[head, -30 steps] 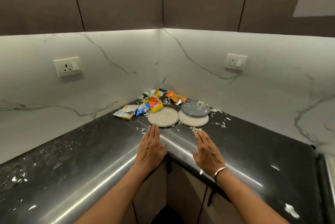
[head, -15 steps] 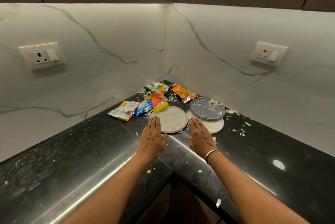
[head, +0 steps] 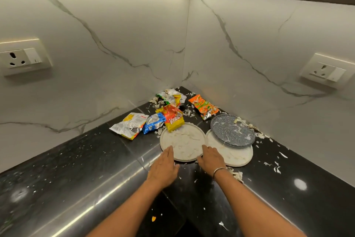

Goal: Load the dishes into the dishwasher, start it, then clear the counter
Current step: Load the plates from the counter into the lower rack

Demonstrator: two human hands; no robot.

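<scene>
Corner of a black tabletop (head: 80, 169), closed by marble walls on two sides, with open surface running left and right. The left hand (head: 163, 167) and right hand (head: 211, 160) flank the near rim of a cream plate (head: 184, 138). Each grip is wide, fingers straight, holding nothing. A grey speckled plate (head: 232, 131) partly hides a second cream plate (head: 238, 156). Snack wrappers (head: 172, 119) crowd the corner, one overlapping the first plate's far rim. White scraps fleck all three plates.
</scene>
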